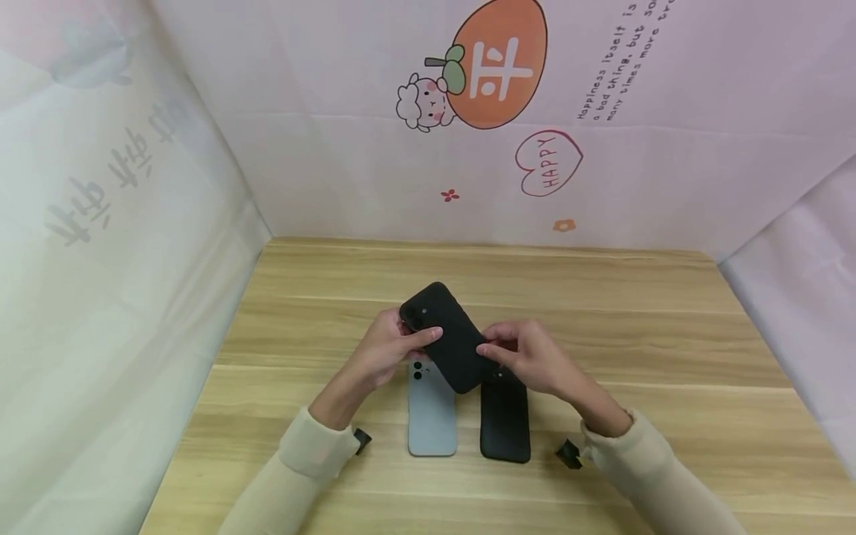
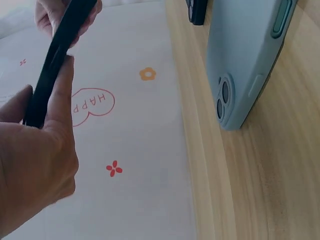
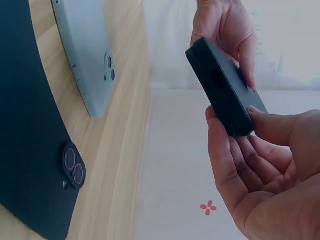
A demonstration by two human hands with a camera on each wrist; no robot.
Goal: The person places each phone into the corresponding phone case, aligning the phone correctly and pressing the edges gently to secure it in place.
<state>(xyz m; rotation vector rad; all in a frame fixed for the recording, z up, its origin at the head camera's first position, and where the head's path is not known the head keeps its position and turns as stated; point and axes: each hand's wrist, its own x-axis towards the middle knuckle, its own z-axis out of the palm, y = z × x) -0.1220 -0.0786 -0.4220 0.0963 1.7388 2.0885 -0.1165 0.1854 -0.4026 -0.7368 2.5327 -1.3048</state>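
Observation:
Both hands hold a black phone [image 1: 456, 345] tilted above the table, its camera end toward the upper left in the head view. My left hand [image 1: 388, 345] grips it near that end, thumb lying across the back. At the lower right edge, my right hand [image 1: 531, 355] pinches a corner between thumb and fingers [image 3: 225, 155]. Below lie a pale blue-grey phone [image 1: 431, 420] and a second black phone [image 1: 505, 423], side by side with their camera sides up. The held phone partly covers the upper ends of both. Its front is hidden in the head view.
The phones lie on a wood-grain table [image 1: 321, 475]. A white printed cloth [image 1: 374, 178] hangs behind, with more cloth along the left and right sides. Small black pieces [image 1: 569, 454] show beside both sleeve cuffs.

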